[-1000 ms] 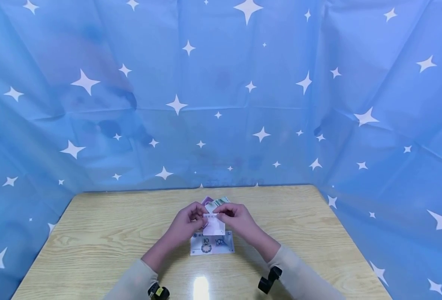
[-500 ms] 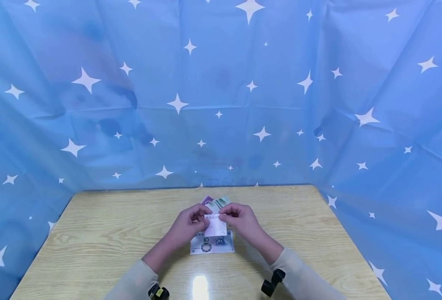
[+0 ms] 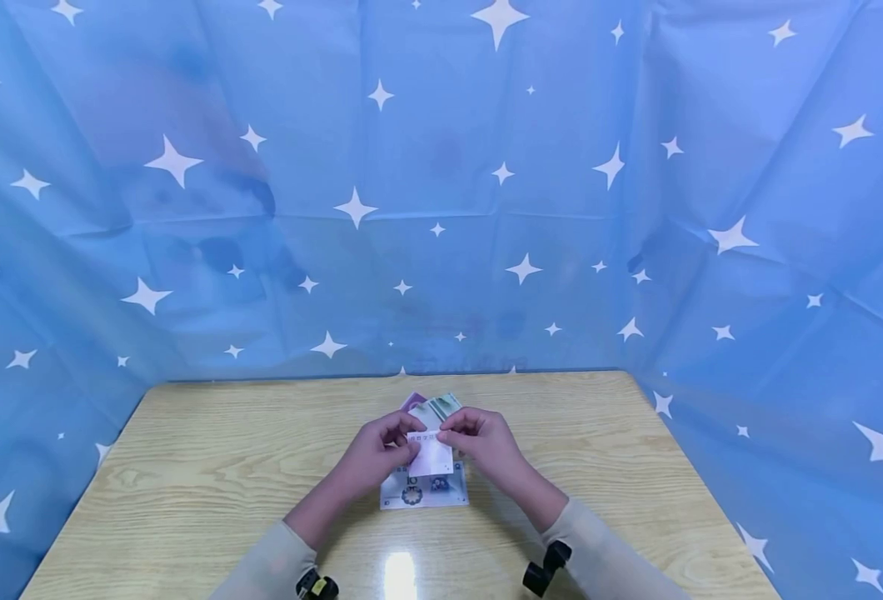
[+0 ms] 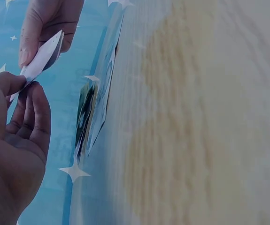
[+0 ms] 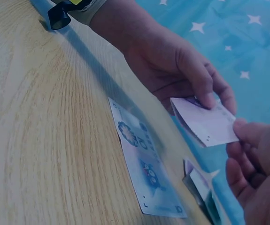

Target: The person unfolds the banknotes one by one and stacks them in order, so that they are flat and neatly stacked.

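Observation:
A pale pinkish folded banknote [image 3: 431, 457] is held above the table between both hands. My left hand [image 3: 381, 442] pinches its left side with thumb and fingers, and my right hand [image 3: 482, 435] pinches the upper right corner. In the right wrist view, the folded note [image 5: 204, 123] has its layers slightly apart at one edge. Flat on the table below lies a banknote marked 10 [image 3: 424, 497], its upper part hidden by the folded one. Just beyond the hands, a purple note [image 3: 413, 401] and a green-striped note [image 3: 444, 403] overlap, partly covered from view.
The light wood table [image 3: 224, 467] ends at a far edge, where a blue cloth [image 3: 441, 292] with white stars hangs. Cloth also flanks both sides. Small black camera mounts [image 3: 546, 568] sit on the wrists, and a bright reflection shows near the table's front.
Both hands have shifted slightly right and a little toward the front with the folded banknote. The notes on the table have stayed in place.

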Motion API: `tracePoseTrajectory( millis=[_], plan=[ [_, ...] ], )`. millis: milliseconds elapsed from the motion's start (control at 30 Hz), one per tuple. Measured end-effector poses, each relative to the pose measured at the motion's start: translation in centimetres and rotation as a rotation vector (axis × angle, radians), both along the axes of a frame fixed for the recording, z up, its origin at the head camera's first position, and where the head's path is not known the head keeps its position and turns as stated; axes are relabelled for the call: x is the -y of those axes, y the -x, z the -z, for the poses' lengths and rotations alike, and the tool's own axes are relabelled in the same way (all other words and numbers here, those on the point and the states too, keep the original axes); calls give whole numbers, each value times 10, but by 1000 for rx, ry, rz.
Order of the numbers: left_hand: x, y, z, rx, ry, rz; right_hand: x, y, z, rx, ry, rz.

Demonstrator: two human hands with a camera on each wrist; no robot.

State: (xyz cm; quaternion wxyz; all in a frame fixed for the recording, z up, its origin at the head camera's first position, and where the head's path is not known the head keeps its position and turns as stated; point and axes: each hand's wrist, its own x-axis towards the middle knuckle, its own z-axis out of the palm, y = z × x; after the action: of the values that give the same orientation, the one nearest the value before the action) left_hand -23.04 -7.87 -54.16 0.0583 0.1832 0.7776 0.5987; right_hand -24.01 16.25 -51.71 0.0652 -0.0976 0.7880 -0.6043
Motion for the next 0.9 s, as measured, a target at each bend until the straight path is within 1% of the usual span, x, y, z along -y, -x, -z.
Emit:
tracePoseTrajectory(
  millis=[233, 333, 533, 633, 767, 900],
  plan=[
    [3, 1, 0, -22, 15, -2, 1, -2, -1, -18, 19, 13],
    [4, 2, 0, -28, 15, -5, 1, -4, -2, -43, 2, 20],
    [4, 2, 0, -65, 26, 28, 2, -8, -4, -109, -28, 50],
    [5, 2, 1, -61, 23, 33, 1, -10, -5, -108, -21, 59],
    [5, 2, 1, -49, 12, 33, -1, -10, -6, -79, -9, 59],
    [6, 2, 0, -45, -5, 38, -3, -9, -7, -70, -7, 54]
  ],
)
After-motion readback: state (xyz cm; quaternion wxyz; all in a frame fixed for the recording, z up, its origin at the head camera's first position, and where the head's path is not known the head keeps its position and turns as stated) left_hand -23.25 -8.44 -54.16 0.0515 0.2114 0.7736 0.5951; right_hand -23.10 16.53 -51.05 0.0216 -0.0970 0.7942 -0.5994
